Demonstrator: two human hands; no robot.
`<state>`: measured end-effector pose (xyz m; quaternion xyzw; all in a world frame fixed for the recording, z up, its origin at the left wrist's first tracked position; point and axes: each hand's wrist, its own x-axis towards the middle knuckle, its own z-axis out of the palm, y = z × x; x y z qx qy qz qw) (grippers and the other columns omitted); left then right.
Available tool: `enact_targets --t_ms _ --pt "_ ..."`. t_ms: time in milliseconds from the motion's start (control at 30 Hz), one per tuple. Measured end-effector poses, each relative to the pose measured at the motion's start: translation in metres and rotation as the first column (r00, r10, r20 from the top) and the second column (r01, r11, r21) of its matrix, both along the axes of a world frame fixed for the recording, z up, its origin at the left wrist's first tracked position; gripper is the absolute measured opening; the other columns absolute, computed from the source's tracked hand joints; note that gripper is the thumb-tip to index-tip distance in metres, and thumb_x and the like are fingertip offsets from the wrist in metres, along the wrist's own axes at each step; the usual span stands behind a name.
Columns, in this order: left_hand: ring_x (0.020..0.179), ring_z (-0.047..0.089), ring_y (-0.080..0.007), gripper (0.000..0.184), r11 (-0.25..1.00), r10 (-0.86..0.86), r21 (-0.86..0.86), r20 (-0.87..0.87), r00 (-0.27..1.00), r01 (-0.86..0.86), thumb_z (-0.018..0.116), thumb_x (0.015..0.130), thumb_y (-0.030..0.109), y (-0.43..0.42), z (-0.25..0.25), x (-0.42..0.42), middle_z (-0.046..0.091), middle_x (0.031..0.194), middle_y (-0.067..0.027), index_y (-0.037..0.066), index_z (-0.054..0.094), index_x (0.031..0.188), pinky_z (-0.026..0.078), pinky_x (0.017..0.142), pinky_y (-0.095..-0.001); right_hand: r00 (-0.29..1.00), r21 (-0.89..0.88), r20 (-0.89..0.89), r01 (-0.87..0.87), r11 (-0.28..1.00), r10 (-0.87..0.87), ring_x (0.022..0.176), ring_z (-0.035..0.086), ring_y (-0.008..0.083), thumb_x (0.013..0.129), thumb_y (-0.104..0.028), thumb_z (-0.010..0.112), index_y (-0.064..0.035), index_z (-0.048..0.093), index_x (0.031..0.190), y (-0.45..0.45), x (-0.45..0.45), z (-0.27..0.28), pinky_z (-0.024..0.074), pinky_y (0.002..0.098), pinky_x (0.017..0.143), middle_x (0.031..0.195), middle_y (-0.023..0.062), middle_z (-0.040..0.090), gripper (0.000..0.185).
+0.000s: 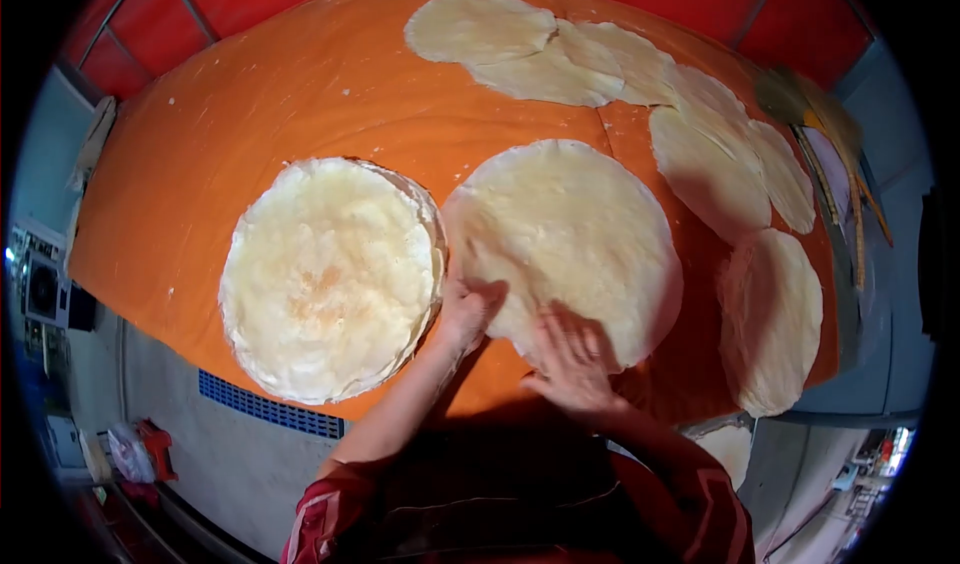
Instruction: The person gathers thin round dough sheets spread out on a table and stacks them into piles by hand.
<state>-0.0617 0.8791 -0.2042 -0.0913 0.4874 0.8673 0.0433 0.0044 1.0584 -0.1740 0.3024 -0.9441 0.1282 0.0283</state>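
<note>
In the middle of the cloth lies a large, thin round flatbread, its near edge wavy and slightly folded. My left hand is closed at the flatbread's near left edge, seemingly pinching it; the fingertips are partly hidden. Lying flat on the near part of the same flatbread is my right hand, fingers stretched out. Left of my left forearm sits a stack of flatbreads, with uneven edges and a light brown patch on the top one.
An orange cloth with flour specks covers the table. Several overlapping flatbreads run along the far right side, and another pile lies near the right edge. Thin wooden sticks stand beyond that edge. A blue grate is on the floor.
</note>
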Motion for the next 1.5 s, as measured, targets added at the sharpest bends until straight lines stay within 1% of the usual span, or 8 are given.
enact_targets --t_ms 100,333,733,1067,1167,1267,1333,1500 --pt "0.06 0.044 -0.0074 0.076 0.989 -0.1 -0.126 -0.197 0.975 0.076 0.044 0.068 -0.014 -0.003 0.062 -0.018 0.046 0.094 -0.0008 0.01 0.019 0.135 0.039 0.052 -0.0204 0.94 -0.175 -0.31 0.093 0.98 -0.145 0.103 0.05 0.0339 0.067 0.0 0.046 0.0016 0.048 0.115 0.034 -0.009 -0.006 0.035 0.0433 0.089 0.116 0.0201 0.05 0.048" --pt "0.115 0.039 -0.0206 0.075 0.994 -0.039 0.09 -0.207 0.978 0.059 0.046 0.072 -0.016 -0.034 0.095 0.01 0.036 0.128 -0.0091 0.006 0.013 0.136 0.034 0.094 -0.0306 0.939 -0.085 -0.334 -0.114 0.99 0.08 0.101 0.052 0.0341 0.067 0.003 0.045 0.003 0.053 0.106 0.043 -0.038 0.047 0.0419 0.0385 0.082 0.114 0.019 0.052 0.04" --pt "0.108 0.048 -0.0227 0.09 0.88 -0.306 0.337 -0.133 0.943 0.333 0.044 0.063 -0.022 -0.057 0.025 0.034 0.036 0.129 -0.0062 0.02 0.015 0.137 0.046 0.082 -0.0357 0.951 -0.344 0.03 -0.28 0.896 0.308 0.081 0.058 0.0285 0.068 -0.005 0.06 0.0024 0.059 0.09 0.057 -0.047 -0.009 0.0452 0.0336 0.071 0.09 0.0157 0.061 0.023" --pt "0.109 0.045 -0.0219 0.049 0.965 0.013 0.256 0.188 0.982 -0.062 0.048 0.083 0.0 -0.033 -0.018 0.046 0.045 0.119 -0.0097 0.007 0.031 0.128 0.04 0.092 -0.0367 0.909 0.105 -0.388 0.209 0.972 -0.153 0.048 0.046 0.0115 0.081 -0.005 0.044 0.0025 0.054 0.075 0.052 -0.118 0.287 0.0405 0.0277 0.05 0.056 -0.0002 0.051 0.014" --pt "0.113 0.041 -0.021 0.048 0.937 0.017 0.337 0.204 0.979 -0.086 0.049 0.086 0.008 -0.032 -0.014 0.048 0.041 0.123 -0.0099 0.008 0.029 0.13 0.038 0.093 -0.0355 0.994 -0.332 0.068 -0.056 0.941 0.084 0.054 0.048 0.0278 0.077 -0.01 0.048 0.0006 0.051 0.082 0.053 -0.126 0.209 0.0421 0.0356 0.053 0.062 0.0134 0.052 0.012" --pt "0.117 0.038 -0.0213 0.053 0.954 0.008 0.296 0.128 0.992 -0.046 0.051 0.087 0.018 -0.033 -0.029 0.049 0.037 0.128 -0.0096 0.009 0.024 0.132 0.035 0.096 -0.0358 0.983 0.126 0.012 -0.186 0.975 0.186 0.057 0.047 0.016 0.081 -0.012 0.046 -0.0053 0.047 0.065 0.007 -0.145 0.126 0.0398 0.0349 0.053 0.062 0.0039 0.045 0.018" --pt "0.119 0.036 -0.0213 0.056 0.919 -0.047 0.393 0.107 0.993 0.001 0.051 0.087 0.024 -0.035 -0.031 0.049 0.034 0.13 -0.0093 0.009 0.021 0.133 0.033 0.097 -0.0361 0.381 -0.716 0.696 0.318 0.621 0.608 0.06 0.052 0.0174 0.076 -0.009 0.047 -0.0036 0.048 0.065 -0.002 -0.154 0.1 0.0404 0.0339 0.052 0.058 0.0058 0.045 0.012" --pt "0.117 0.037 -0.019 0.065 0.912 -0.017 0.408 -0.08 0.997 0.048 0.055 0.084 0.032 -0.03 -0.021 0.054 0.036 0.129 -0.0075 0.009 0.019 0.133 0.032 0.098 -0.036 0.705 0.153 0.666 0.19 0.97 -0.243 0.082 0.061 0.0204 0.077 -0.023 0.057 0.0065 0.048 0.098 -0.109 -0.156 0.084 0.0497 0.0316 0.067 0.088 0.0158 0.058 0.037"
